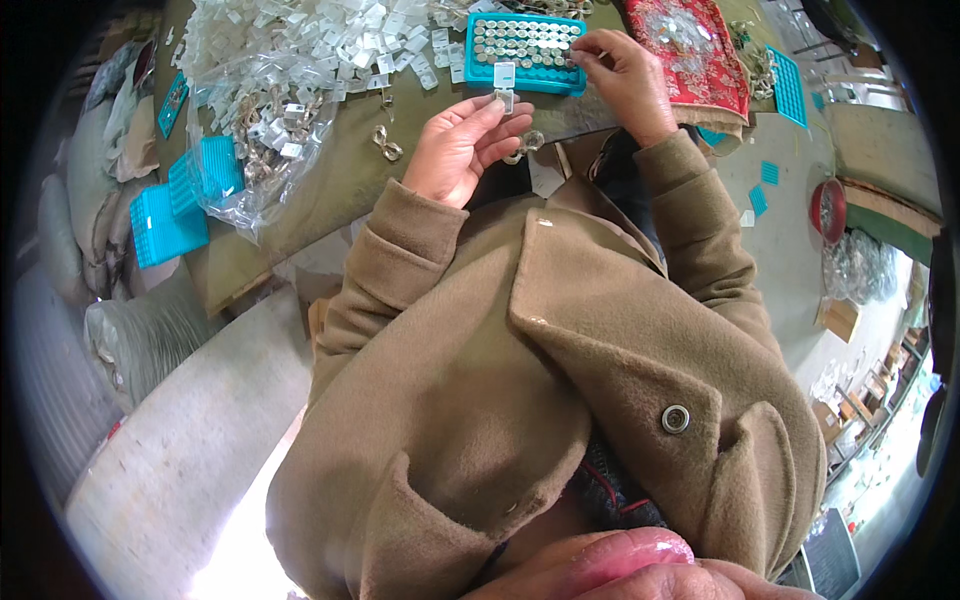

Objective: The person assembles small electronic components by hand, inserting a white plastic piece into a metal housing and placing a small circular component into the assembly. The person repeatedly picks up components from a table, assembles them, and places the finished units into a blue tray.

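My left hand [452, 152] holds a small clear plastic box [504, 76] between thumb and fingers, its hinged lid standing up. Just behind it lies a turquoise tray [550, 84] with rows of round silvery pieces [522, 42] in its pockets; the nearer pockets look bare. Over the tray's right edge, my right hand [630, 88] has thumb and forefinger pinched together. Whatever is in that pinch is too small to make out. A coiled cord-like piece [386, 144] rests on the table left of my left hand.
Many clear boxes [330, 45] are heaped at the back left. A plastic bag [285, 165] of small goods lies near them, beside stacked turquoise trays [165, 225]. Red patterned cloth [728, 88] with clear pieces on it lies at right. Another turquoise tray [787, 88] is beyond it.
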